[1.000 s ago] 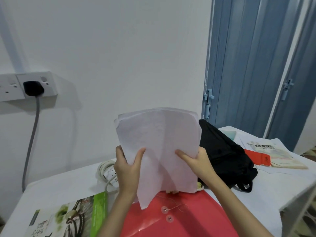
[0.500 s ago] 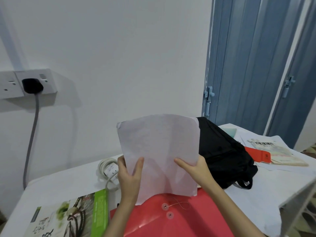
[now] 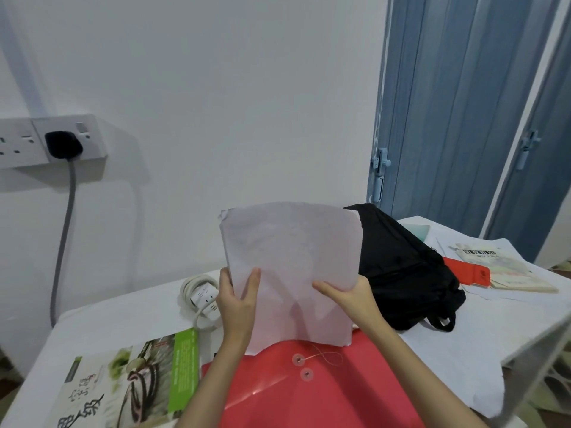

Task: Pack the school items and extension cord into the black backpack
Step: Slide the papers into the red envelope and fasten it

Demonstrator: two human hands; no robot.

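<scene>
Lowered since a second ago, the sheaf of papers (image 3: 290, 273) now meets the red folder (image 3: 309, 393) nearest me, seemingly for insertion. My left hand (image 3: 238, 304) pinches its left edge, thumb in front; my right hand (image 3: 349, 296) pinches the right edge likewise. Behind lie the coiled extension cord (image 3: 197, 293) and black backpack (image 3: 401, 273), still unpacked on the white table (image 3: 102, 325).
</scene>
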